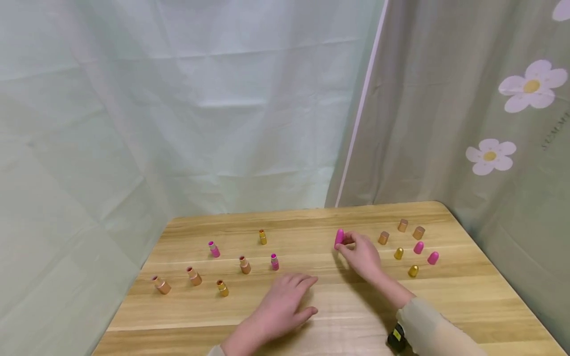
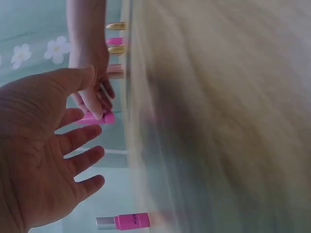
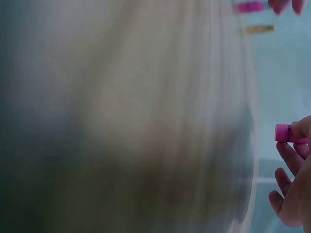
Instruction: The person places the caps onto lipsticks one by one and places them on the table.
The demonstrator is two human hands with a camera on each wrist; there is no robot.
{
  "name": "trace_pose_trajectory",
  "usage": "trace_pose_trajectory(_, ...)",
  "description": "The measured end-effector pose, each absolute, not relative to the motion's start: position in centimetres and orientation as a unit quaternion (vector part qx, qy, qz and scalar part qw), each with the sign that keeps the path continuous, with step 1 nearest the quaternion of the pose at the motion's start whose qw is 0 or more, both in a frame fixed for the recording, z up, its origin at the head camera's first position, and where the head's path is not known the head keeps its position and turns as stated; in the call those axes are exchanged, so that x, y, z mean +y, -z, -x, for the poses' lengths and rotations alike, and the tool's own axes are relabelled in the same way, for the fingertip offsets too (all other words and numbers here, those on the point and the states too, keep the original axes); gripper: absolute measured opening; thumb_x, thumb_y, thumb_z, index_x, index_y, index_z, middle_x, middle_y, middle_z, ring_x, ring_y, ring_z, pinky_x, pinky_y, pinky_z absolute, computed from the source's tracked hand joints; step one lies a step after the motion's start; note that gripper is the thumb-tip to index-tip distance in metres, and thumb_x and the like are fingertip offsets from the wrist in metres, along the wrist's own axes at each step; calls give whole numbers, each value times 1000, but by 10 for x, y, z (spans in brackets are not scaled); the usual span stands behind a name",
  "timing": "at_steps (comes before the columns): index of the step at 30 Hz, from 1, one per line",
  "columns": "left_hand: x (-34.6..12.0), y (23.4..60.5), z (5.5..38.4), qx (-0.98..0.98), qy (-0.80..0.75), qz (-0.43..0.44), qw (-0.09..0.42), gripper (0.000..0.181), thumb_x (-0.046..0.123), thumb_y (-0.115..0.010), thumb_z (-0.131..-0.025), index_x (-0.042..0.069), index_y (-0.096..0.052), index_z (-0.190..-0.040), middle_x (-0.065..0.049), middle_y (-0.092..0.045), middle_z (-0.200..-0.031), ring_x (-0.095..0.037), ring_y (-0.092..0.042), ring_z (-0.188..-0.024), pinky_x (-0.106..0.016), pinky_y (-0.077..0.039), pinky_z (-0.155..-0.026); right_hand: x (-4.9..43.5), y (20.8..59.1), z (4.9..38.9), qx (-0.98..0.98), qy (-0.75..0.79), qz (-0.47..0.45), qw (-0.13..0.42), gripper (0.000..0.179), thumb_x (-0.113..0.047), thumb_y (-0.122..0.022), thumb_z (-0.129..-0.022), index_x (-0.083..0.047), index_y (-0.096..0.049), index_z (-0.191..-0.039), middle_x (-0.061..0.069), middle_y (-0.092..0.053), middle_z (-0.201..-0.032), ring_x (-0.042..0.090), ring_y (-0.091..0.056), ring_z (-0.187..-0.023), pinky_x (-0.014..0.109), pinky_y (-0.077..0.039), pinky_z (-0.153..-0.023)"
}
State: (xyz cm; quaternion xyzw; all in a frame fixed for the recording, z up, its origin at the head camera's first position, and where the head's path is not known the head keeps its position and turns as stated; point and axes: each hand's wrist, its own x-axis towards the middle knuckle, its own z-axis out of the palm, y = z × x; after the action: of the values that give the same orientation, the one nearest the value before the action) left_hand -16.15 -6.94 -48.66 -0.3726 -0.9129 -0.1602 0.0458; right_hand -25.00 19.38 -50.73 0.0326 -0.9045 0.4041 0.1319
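Pink tube (image 1: 339, 238), long axis near-upright, rounded end up, pinched by right hand (image 1: 362, 255); left hand (image 1: 282, 302) outspread; other tubes (image 1: 245, 267) left.

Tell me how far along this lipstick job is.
Seven open lipsticks stand apart from seven caps; that separation looks done. The right hand holds a pink lipstick, apparently capped. What's left depends: if uncapping, probably just this one; if capping, those seven. The left hand is empty.

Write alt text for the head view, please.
The right hand pinches a pink round-topped lipstick over a wooden table; the left hand is open. Seven uncapped pink, gold and copper lipsticks stand at left, seven matching caps at right.
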Motion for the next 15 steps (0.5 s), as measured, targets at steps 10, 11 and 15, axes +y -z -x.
trace_pose_trajectory(10,-77,491,155,-897,98,426,67,75,56,-66,-94,14,-46,-153,-6,-50,-151,-31,-43,-141,-60,-32,-114,198,514,289,-930,-348,-9,116,25,-26,-73,-92,-10,-70,-110,5,-74,-105,29,-61,-101,47,-48,-89)
trace_pose_trajectory(11,-78,492,154,-896,99,428,66,75,56,-66,-94,14,-46,-153,-7,-50,-151,-31,-42,-141,-60,-32,-114,198,514,292,-931,-347,-5,114,25,-26,-73,-93,-9,-70,-111,6,-74,-105,30,-62,-100,48,-49,-89)
trace_pose_trajectory(15,-79,494,153,-896,98,429,59,77,58,-65,-94,15,-45,-154,-7,-50,-151,-29,-42,-141,-59,-32,-115,199,514,302,-934,-340,10,108,31,-26,-71,-96,-5,-68,-118,10,-73,-108,32,-62,-101,49,-48,-91)
